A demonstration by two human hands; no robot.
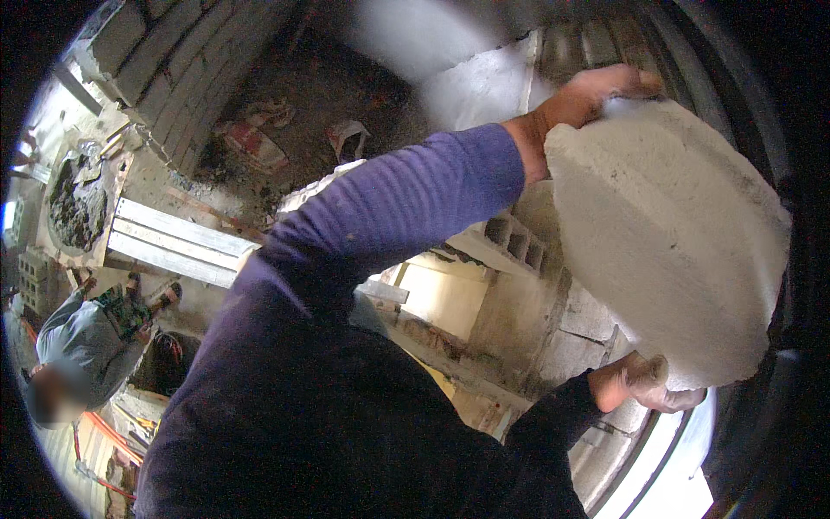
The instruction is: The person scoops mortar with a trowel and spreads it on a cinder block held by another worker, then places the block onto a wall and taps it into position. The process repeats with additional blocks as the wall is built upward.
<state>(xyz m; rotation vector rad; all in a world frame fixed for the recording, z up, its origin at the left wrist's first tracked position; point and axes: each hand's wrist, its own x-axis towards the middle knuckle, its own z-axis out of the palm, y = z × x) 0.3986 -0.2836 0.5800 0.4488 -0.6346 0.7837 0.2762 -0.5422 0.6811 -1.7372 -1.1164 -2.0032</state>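
A large, pale grey concrete block point(666, 242) with rough, uneven edges fills the right side of the head view, tilted with its broad flat face toward me. At its upper edge, my left hand point(605, 91) grips it, the arm in a purple sleeve stretched across the view. Lower down, my right hand point(648, 383) grips the bottom corner, thumb on the near side and other fingers partly hidden. Below and left of the block is a course of grey blockwork point(584, 316). Whether the block rests on anything behind it cannot be seen.
Hollow concrete blocks point(514, 242) sit beneath my left forearm. Far below are white planks point(177, 242), a heap of wet mortar point(78, 203) and a co-worker in a grey top point(82, 333). A block wall point(190, 78) rises at upper left; dark corrugated sheeting point(709, 86) curves behind the block.
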